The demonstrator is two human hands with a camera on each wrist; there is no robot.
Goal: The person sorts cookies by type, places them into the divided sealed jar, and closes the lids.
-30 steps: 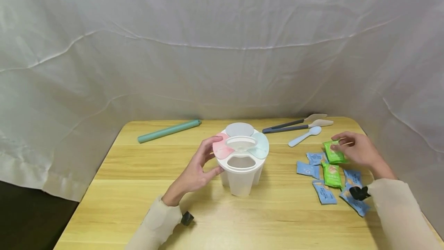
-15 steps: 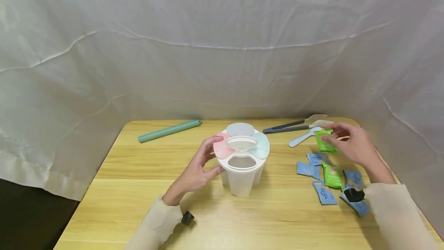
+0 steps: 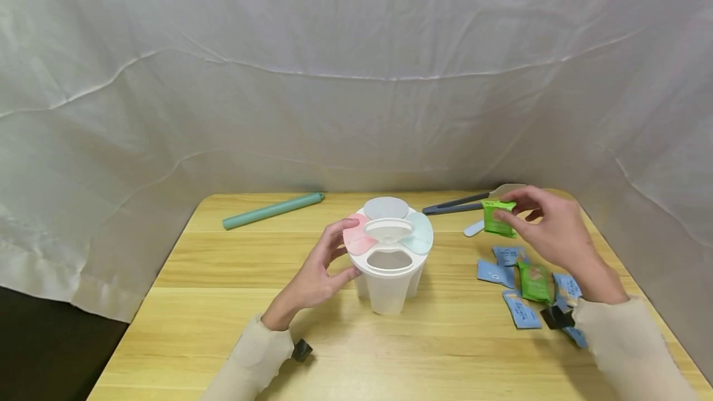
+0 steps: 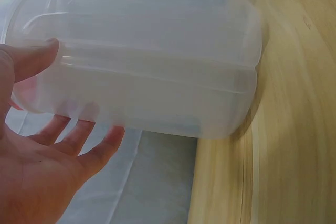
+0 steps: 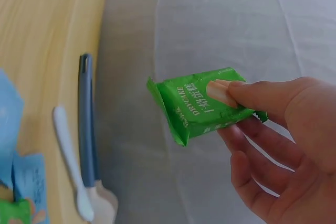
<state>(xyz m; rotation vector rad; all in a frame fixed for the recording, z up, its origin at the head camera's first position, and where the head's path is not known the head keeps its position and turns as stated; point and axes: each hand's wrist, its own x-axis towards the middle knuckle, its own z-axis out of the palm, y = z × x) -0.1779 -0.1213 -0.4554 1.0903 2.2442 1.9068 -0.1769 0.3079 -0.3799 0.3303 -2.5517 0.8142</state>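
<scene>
A translucent plastic canister (image 3: 388,293) stands upright on the table, its top divided into pink, grey and mint lids and an uncovered front opening (image 3: 388,260). My left hand (image 3: 314,274) grips its left side, thumb in front and fingers reaching round; the left wrist view shows the thumb (image 4: 37,59) against the wall. Over the spoon, my right hand (image 3: 548,224) pinches a green dry cake packet (image 3: 497,218) between thumb and fingers, raised off the table. In the right wrist view the packet's printed face (image 5: 197,100) shows, partly under the thumb.
Several blue packets (image 3: 496,273) and another green packet (image 3: 533,281) lie at the right, some under my right wrist. Behind are grey tongs (image 3: 453,206) and a pale blue spoon (image 3: 474,228), partly covered. A green stick (image 3: 273,210) lies back left. A curtain (image 3: 356,110) hangs behind.
My right hand has lifted the green packet from the pile and carried it left and back, over the spoon. The left hand and canister have stayed in place.
</scene>
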